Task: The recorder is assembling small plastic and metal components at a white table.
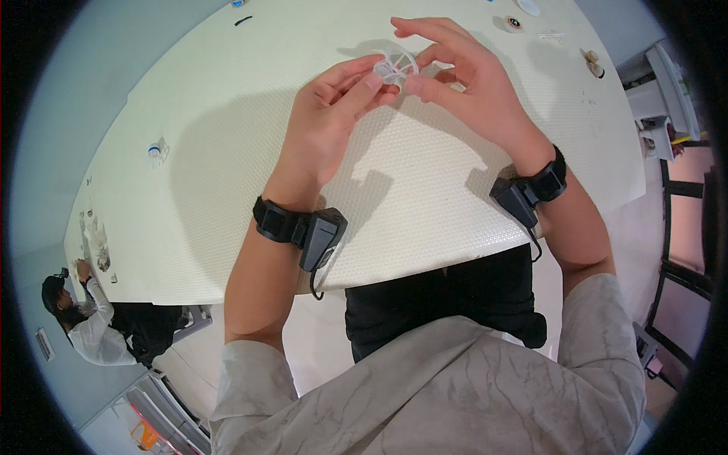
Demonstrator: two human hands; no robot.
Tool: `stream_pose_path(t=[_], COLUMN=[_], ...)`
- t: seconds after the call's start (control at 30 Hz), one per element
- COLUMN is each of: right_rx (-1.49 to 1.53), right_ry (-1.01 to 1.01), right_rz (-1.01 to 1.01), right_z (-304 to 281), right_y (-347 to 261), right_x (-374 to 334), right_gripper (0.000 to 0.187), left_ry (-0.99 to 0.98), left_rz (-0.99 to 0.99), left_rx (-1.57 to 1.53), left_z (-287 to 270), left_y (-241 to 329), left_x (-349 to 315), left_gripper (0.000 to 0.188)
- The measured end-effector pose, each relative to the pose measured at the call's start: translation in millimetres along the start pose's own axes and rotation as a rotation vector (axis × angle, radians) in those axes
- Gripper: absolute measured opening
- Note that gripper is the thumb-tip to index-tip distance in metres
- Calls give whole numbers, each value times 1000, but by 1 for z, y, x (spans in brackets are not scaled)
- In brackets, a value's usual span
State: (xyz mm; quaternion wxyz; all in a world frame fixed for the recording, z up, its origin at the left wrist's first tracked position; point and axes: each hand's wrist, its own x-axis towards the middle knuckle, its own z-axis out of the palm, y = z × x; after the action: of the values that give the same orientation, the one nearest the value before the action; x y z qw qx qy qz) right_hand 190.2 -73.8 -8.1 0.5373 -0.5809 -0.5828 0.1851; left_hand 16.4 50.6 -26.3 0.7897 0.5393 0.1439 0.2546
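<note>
At the far middle of the table, my left hand [341, 92] is closed on a small clear plastic piece, shaped like a ring with spokes [396, 67]. Thumb and fingers pinch it at its left side. Close by on the right is my right hand [470, 80], its index finger raised and its thumb and fingers apart. The right thumb and middle finger come up to the ring's right edge; whether they touch it I cannot tell. Both wrists carry a black strap with a small black box.
The white textured table [235, 227] curves around me. A small bottle with a blue cap [155, 154] stands to the left. Small round items [514, 24] lie at the far right. Another person [95, 318] sits at the table's left end. Shelving [663, 98] stands at right.
</note>
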Motion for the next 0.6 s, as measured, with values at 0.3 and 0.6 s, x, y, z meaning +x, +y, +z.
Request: stream_pose_path(t=[0.3,0.6], right_rx=[-227,29], right_ry=[-76,-10], right_rz=[-231,-80], right_z=[-9,0], right_y=[0,11], right_x=[4,-1], right_gripper=[47,41], left_ry=[-3,0], left_rz=[81,354], left_rx=[165,407], left_z=[-4,3], left_y=[3,0], left_x=[-1,-5], left_gripper=[32,33])
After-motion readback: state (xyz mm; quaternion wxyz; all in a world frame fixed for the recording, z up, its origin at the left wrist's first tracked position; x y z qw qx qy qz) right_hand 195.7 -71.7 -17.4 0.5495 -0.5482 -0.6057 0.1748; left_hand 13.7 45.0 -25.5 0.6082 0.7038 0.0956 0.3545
